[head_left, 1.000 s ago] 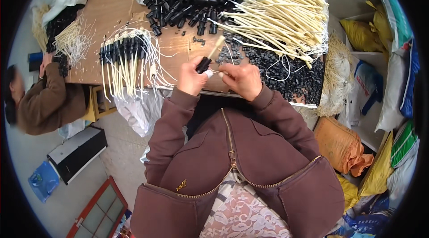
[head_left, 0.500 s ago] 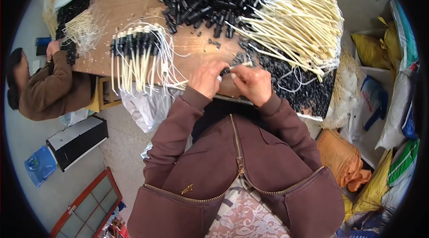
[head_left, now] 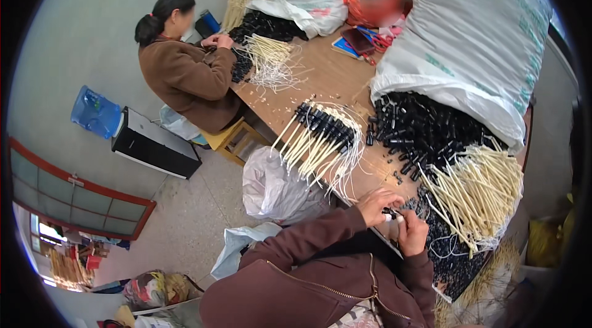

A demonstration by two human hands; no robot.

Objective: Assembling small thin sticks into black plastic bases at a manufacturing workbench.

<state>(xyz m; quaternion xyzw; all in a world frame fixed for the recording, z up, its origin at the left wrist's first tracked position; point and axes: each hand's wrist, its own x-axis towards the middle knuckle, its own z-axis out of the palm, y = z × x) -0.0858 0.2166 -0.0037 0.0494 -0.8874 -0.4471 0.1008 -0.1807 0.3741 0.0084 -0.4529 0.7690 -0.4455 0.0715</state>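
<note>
Just past the table's near edge, my left hand [head_left: 378, 206] and my right hand [head_left: 411, 233] meet with fingers pinched around a small black plastic part [head_left: 390, 211]. White coverings show at the fingertips, and the fingers hide much of the part. To the right lies a large heap of cream-coloured rods with white strings [head_left: 478, 198]. Small black pieces [head_left: 453, 266] are spread beneath and beside that heap. Farther left on the table, a row of cream rods fitted with black sockets [head_left: 320, 137] lies with its strings trailing toward my left hand.
Black tubular sockets [head_left: 425, 124] spill from a big white sack [head_left: 468, 32] at the back. A co-worker in a brown jacket [head_left: 185, 75] sits at the table's far left, handling small items. A plastic bag [head_left: 277, 186] hangs by the near edge, beside a wooden stool [head_left: 237, 140].
The view has swung left and up, bringing the co-worker, the sacks and the door further into sight. My hands stay together on the small black part.
</note>
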